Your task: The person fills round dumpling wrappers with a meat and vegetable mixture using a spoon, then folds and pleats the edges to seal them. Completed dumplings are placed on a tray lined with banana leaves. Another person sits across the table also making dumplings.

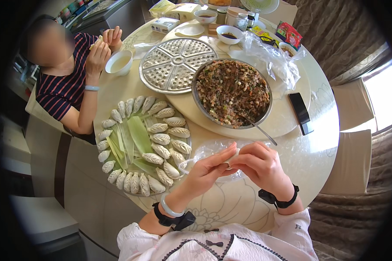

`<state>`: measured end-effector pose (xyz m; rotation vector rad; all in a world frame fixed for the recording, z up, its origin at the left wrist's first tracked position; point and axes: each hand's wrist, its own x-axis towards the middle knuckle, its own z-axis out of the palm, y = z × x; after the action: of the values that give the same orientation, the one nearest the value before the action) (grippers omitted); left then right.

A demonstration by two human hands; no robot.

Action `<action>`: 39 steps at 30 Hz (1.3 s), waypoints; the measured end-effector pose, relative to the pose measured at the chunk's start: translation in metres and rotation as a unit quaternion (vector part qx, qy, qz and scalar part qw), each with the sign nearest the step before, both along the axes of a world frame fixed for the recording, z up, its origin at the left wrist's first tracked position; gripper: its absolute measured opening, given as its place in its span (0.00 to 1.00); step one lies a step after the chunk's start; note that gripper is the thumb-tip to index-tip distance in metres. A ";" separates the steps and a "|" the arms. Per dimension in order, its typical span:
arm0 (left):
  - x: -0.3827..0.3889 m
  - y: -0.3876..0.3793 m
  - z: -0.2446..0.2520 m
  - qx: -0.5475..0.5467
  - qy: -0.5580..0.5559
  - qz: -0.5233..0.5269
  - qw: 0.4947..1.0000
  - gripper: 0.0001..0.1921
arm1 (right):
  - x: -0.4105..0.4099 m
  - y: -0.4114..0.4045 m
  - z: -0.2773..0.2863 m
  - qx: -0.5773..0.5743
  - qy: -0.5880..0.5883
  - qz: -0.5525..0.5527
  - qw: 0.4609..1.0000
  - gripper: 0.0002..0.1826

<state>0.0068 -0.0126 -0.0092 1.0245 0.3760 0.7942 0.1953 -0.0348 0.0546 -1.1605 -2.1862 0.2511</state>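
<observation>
Before my chest, a small white piece of dough is held between my left hand and my right hand. The left palm supports it from one side, while the right fingertips pinch its edge. My fingers hide most of it, including any filling inside. Under the hands lies a clear plastic bag. To the left, pleated dumplings ring a round tray lined with green leaves. Beyond my hands stands a metal bowl of chopped meat filling, a metal spoon leaning out of it.
A perforated steamer plate touches the filling bowl's left side. At left, a person handles dough beside a white bowl. A smartphone lies right; crumpled plastic, sauce bowls and jars crowd the back.
</observation>
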 end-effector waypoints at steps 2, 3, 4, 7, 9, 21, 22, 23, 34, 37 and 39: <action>-0.001 0.000 -0.001 -0.007 -0.005 -0.018 1.000 0.22 | 0.001 0.001 -0.002 -0.004 0.020 0.000 1.000 0.17; -0.001 0.000 -0.002 -0.016 -0.009 -0.025 1.000 0.22 | 0.002 0.001 -0.005 0.000 0.008 0.004 1.000 0.18; -0.001 0.000 -0.002 -0.024 -0.013 -0.032 0.999 0.22 | 0.004 0.001 -0.006 0.005 -0.004 0.009 1.000 0.19; -0.001 -0.001 -0.001 -0.030 -0.011 -0.030 0.999 0.23 | 0.002 0.001 -0.003 0.007 -0.017 0.004 1.000 0.18; -0.001 0.000 -0.001 -0.039 -0.016 -0.040 0.998 0.23 | 0.002 0.001 -0.004 0.013 -0.026 0.004 1.000 0.18; -0.002 0.000 0.003 -0.162 -0.045 -0.051 0.984 0.23 | -0.005 -0.007 -0.002 0.031 -0.044 -0.018 0.998 0.17; -0.002 0.000 0.003 -0.177 -0.046 -0.053 0.982 0.23 | -0.005 -0.008 -0.002 0.028 -0.043 -0.018 0.999 0.18; -0.002 0.000 0.003 -0.177 -0.046 -0.053 0.982 0.23 | -0.005 -0.008 -0.003 0.027 -0.044 -0.018 0.999 0.18; -0.003 0.000 0.001 -0.073 0.027 -0.044 0.996 0.25 | -0.003 -0.005 -0.005 0.001 -0.062 0.004 0.998 0.18; -0.005 0.000 -0.006 -0.063 0.018 -0.064 0.996 0.27 | -0.005 -0.003 0.000 -0.012 -0.041 0.005 0.999 0.18; -0.004 -0.002 -0.006 -0.084 -0.005 -0.063 0.994 0.27 | -0.003 -0.002 0.000 -0.014 -0.041 0.017 0.999 0.18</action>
<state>0.0029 -0.0149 -0.0150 0.8781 0.3593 0.6433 0.1927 -0.0366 0.0542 -1.1673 -2.2826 0.2530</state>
